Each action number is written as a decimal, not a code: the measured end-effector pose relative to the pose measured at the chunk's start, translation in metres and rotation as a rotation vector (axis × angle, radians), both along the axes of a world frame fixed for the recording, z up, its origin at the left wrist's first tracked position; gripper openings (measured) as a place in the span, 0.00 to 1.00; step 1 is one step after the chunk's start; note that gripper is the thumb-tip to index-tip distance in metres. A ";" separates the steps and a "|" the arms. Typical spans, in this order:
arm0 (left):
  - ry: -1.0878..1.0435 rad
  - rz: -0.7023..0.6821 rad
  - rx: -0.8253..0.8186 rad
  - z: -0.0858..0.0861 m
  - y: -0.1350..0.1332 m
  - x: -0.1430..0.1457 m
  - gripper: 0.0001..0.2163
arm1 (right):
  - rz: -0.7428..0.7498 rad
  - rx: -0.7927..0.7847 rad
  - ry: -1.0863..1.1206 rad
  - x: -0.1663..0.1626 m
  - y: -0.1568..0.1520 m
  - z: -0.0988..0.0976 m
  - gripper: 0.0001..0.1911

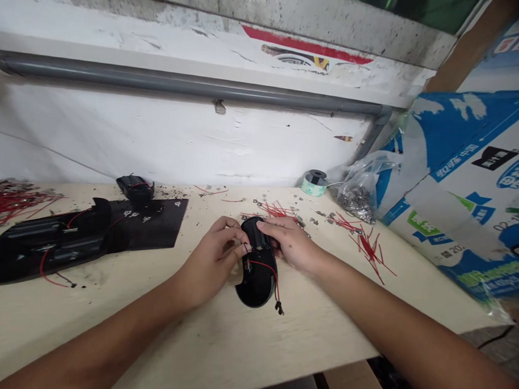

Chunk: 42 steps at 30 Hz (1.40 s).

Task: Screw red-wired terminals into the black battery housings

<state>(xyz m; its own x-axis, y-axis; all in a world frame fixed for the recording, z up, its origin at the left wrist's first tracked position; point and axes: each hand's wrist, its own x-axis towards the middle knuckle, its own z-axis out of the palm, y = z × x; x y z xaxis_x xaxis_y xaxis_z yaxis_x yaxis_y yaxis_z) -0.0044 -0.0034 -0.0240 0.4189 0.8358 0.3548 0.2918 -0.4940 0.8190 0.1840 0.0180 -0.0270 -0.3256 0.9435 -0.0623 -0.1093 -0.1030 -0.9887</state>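
Note:
A black oval plastic housing (257, 274) with a red wire looping across it lies on the pale wooden table (220, 340), near the middle. My right hand (289, 241) grips its far end, fingers curled over the top. My left hand (210, 255) presses against its left side, fingertips pinched at a small part by the housing's edge; what they pinch is too small to name. The wire's black tip hangs off the housing's near right side.
A row of black housings (49, 244) with red wires lies at the left on a black sheet (156, 225). Loose red wires (368, 243) and small metal parts are scattered at the back right, beside a solder spool (314, 182) and a plastic bag (357, 192). A printed carton (468, 185) stands on the right.

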 end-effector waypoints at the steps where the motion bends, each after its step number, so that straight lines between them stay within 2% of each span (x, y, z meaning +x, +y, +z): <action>1: 0.021 0.009 0.023 0.000 -0.001 0.000 0.07 | -0.003 0.005 -0.008 0.000 0.000 0.000 0.16; 5: 0.109 0.046 0.144 -0.001 -0.002 -0.002 0.06 | -0.022 0.029 -0.024 -0.001 0.000 0.000 0.17; 9: 0.169 0.024 0.230 -0.003 -0.003 -0.004 0.07 | -0.031 0.030 -0.011 -0.003 -0.001 0.000 0.16; 14: 0.178 0.033 0.229 -0.004 -0.003 -0.005 0.08 | -0.085 -0.071 0.077 -0.006 -0.003 0.003 0.15; 23: 0.229 -0.033 0.242 -0.003 -0.004 -0.005 0.10 | -0.092 -0.057 0.041 -0.007 -0.004 0.002 0.17; 30: 0.105 0.038 0.182 -0.008 -0.003 -0.003 0.08 | -0.116 -0.091 0.094 -0.009 -0.003 0.001 0.18; 33: -0.057 0.053 0.061 -0.011 -0.001 -0.002 0.04 | -0.135 -0.110 0.105 -0.008 -0.004 0.005 0.17; 35: -0.243 0.033 -0.132 -0.010 0.001 -0.003 0.10 | -0.141 -0.133 0.151 -0.007 -0.005 0.009 0.16; 38: -0.436 -0.103 -0.489 -0.006 0.004 -0.004 0.19 | -0.131 -0.162 0.203 -0.006 -0.008 0.012 0.15; 40: -0.479 -0.214 -0.668 -0.003 0.005 -0.004 0.16 | -0.121 -0.159 0.195 -0.006 -0.009 0.011 0.15; 42: -0.499 -0.270 -0.775 -0.001 0.005 -0.005 0.13 | -0.131 -0.107 0.158 -0.007 -0.008 0.008 0.16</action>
<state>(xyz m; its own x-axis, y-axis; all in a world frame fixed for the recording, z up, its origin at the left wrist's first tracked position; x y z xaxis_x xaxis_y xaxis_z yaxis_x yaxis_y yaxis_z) -0.0092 0.0016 -0.0250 0.5820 0.8105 -0.0665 -0.2235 0.2381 0.9452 0.1775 0.0105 -0.0189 -0.2148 0.9690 -0.1223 -0.2816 -0.1813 -0.9422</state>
